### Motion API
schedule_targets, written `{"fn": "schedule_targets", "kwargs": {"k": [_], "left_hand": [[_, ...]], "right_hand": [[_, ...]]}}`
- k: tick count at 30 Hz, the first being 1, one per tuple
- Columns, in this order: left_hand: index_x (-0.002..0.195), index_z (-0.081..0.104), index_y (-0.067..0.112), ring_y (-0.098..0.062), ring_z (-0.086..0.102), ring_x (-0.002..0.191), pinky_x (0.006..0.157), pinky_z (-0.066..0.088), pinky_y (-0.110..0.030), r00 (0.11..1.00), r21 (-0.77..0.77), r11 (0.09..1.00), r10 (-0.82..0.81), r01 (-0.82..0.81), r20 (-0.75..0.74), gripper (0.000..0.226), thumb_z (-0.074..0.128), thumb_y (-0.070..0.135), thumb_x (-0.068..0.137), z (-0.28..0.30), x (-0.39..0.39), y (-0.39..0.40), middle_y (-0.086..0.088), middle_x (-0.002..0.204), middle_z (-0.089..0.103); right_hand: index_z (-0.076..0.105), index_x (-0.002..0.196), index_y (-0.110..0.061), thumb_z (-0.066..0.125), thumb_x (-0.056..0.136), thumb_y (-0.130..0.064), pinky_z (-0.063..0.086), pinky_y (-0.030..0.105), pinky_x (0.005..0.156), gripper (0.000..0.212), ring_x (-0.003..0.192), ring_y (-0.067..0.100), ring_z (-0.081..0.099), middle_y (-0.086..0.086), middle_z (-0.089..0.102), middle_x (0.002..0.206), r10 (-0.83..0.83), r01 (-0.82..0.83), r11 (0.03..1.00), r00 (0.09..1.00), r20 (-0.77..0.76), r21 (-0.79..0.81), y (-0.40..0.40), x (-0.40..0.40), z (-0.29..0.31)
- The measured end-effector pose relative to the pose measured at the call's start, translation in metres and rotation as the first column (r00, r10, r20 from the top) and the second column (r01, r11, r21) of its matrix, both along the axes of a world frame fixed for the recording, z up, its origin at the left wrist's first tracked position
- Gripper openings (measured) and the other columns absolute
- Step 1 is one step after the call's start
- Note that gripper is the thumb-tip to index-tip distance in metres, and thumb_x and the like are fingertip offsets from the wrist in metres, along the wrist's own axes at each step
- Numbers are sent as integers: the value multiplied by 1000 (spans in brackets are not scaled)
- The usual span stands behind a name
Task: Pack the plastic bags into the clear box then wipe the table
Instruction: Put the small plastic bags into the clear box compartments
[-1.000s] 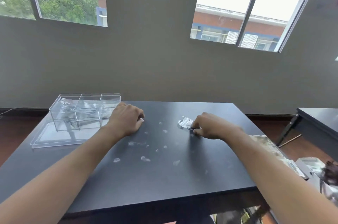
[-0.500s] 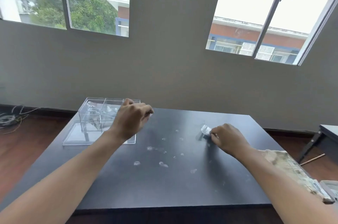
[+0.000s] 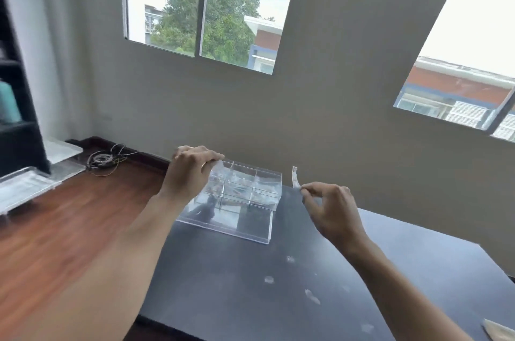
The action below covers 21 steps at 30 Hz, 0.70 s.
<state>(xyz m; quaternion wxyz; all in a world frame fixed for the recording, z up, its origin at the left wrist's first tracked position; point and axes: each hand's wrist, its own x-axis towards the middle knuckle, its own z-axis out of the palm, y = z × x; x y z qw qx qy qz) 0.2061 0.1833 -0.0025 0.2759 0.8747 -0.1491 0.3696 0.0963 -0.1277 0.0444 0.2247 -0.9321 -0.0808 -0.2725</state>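
Two hands are seen above the dark bench [image 3: 348,299]. The left hand [image 3: 189,173] is curled at the clear box's [image 3: 250,187] far-left rim; whether it grips cannot be told. A small crumpled plastic bag [image 3: 295,177] is pinched in the right hand [image 3: 331,207], just right of the box. Several pale smudges [image 3: 269,280] are noted on the bench.

- Two bare forearms in frame, one from lower left, one from lower right; no sleeves visible up to the frame edge.
- Left hand [image 3: 192,173], centre of frame: no glove, no watch or wristband. A thin pale glint shows on one finger; ring or reflection, cannot tell.
- Right hand [image 3: 331,209], right of centre: no glove, no ring seen, wrist bare.
- Nails short, details blurred.
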Motion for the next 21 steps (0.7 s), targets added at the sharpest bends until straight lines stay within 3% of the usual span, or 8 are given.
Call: {"fn": "schedule_targets", "kwargs": {"k": [4,8,11,14,16,17,19,21], "left_hand": [[93,79,31,-15,72,84,92,41,-40,999,60,997,-45,46,-12,12,73,21,90,-7,-1,-7,10,88,77],[93,78,32,-14,69,85,92,34,-36,1000,15,1000,-2,3,-10,16,63,25,93,-10,1,-3,10,90,75],[95,76,34,-13,66,93,90,26,-33,998,8,1000,20,-20,-63,18,61,26,95,-13,1,-3,10,95,71],[99,72,35,-13,63,97,93,26,-34,993,17,999,51,-50,-107,20,55,26,95,-14,-1,-4,11,95,70],[102,70,34,-11,62,101,96,26,-34,988,24,999,44,-41,-146,22,50,28,96,-13,-3,-6,13,97,72],[103,70,33,-10,62,102,99,26,-34,986,24,999,34,-30,-165,22,49,29,97,-14,-4,-7,14,98,72],[104,70,32,-8,61,104,103,27,-36,981,23,1000,17,-13,-194,23,47,31,98,-15,-4,-8,15,98,73],[103,71,30,-8,59,107,102,26,-36,976,70,998,25,-10,-217,31,41,39,99,-15,-3,-7,14,101,73]], "right_hand": [[81,91,-21,62,93,-28,57,38,70,21,81,26,73,-3,79,81,13,-14,1000,998,-56,-17,55,40,5],[73,78,-10,58,85,-27,53,35,61,23,69,35,65,8,71,71,-11,-16,975,993,-121,-222,98,71,12],[71,77,-8,57,82,-24,46,33,60,21,71,36,64,12,70,75,-26,-50,927,980,-198,-371,118,88,7],[59,66,-9,53,86,-22,36,33,66,25,71,36,58,9,62,70,-35,-78,921,959,-283,-381,125,101,0],[53,62,-10,50,91,-24,38,35,70,31,73,36,55,8,60,71,-31,-110,913,941,-338,-392,123,104,-1],[62,69,-8,50,93,-27,44,36,74,32,80,37,60,9,67,79,3,-154,907,934,-358,-392,120,105,0],[76,106,-9,55,95,-35,51,38,95,35,109,32,68,9,76,112,133,-271,920,895,-427,-283,109,103,7],[68,135,-17,63,94,-37,44,29,108,46,129,20,61,0,69,137,210,-354,915,828,-520,-195,95,98,20]]}}
